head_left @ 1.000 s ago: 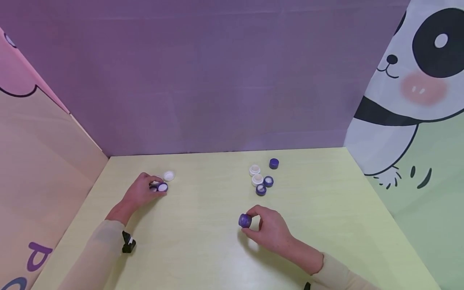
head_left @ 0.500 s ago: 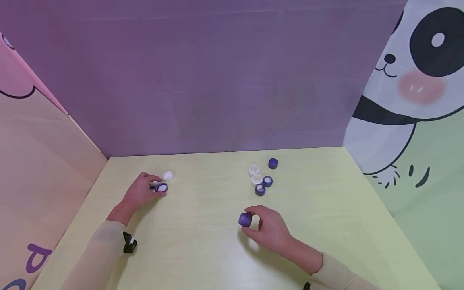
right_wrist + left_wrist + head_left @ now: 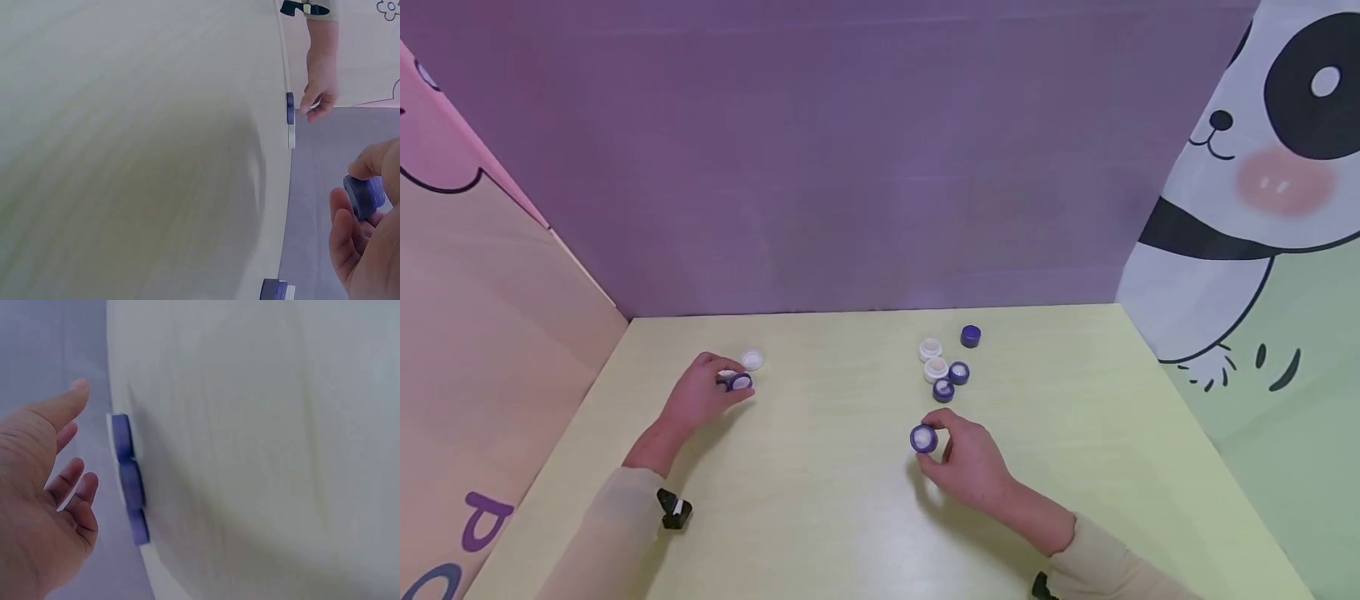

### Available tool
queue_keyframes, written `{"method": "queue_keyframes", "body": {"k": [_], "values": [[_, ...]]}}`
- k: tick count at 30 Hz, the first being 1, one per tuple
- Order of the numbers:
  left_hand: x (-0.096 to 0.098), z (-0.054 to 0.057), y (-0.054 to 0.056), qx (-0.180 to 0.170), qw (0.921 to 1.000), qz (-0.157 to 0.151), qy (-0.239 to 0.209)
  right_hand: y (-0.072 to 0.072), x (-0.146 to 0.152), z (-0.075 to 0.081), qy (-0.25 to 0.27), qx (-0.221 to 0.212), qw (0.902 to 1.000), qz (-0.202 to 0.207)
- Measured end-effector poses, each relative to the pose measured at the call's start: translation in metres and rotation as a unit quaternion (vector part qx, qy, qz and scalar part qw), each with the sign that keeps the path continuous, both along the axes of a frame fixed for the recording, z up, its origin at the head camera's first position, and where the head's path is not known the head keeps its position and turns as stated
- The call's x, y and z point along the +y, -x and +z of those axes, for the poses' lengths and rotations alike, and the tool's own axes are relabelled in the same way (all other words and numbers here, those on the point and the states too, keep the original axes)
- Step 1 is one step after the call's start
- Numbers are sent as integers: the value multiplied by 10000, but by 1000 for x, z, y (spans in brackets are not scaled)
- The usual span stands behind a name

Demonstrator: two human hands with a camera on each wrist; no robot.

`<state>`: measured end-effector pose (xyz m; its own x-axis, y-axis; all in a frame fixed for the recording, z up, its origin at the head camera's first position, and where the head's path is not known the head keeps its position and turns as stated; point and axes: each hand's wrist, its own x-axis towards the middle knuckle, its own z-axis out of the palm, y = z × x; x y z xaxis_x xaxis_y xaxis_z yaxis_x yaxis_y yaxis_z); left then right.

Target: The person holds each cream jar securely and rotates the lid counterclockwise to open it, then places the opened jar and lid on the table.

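My right hand (image 3: 972, 460) pinches a small purple cosmetic jar (image 3: 923, 438) between thumb and fingers, raised over the table, with its round white face turned toward the head camera. The same purple jar (image 3: 362, 197) shows from the side in the right wrist view. At the table's far left, my left hand (image 3: 702, 390) hovers with thumb and fingers apart and nothing between them. Just below it lie purple lids (image 3: 741, 381) with white insides, partly hidden by the hand, beside a white lid (image 3: 752, 359). Purple lids (image 3: 131, 484) line up past the fingertips in the left wrist view.
Back right on the pale table (image 3: 820, 492) stand two white jars (image 3: 936, 369) and two purple jars (image 3: 943, 390) with pale tops, close together. A plain purple piece (image 3: 971, 336) sits behind them. A purple curtain-like wall (image 3: 865, 167) bounds the back.
My right hand has tipped the purple jar so its white face shows, shifting slightly up and right in the head view. The left hand stays almost where it was, its fingers a little wider apart.
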<state>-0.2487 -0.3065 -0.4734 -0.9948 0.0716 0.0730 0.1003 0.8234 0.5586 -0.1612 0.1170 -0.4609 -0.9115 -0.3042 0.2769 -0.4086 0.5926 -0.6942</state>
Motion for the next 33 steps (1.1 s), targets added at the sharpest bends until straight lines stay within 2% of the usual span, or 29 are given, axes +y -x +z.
{"method": "queue_keyframes", "body": {"k": [5,9,17,24,28,33], "values": [[14,5,-9,136,9994,-110,-294,6,5,0,31,143,9997,-190],[25,7,-18,336,9983,-305,-365,13,10,-2,59,303,9989,-359],[46,12,-30,652,9966,-444,-226,28,26,-3,119,-5,9969,-778],[63,20,-34,618,9959,-637,-148,45,37,-8,47,-259,9941,-1048],[72,22,-35,611,9944,-851,-127,53,41,-13,6,-304,9927,-1167],[85,24,-39,442,9931,-1073,-170,63,44,-18,-38,-375,9915,-1247]]}}
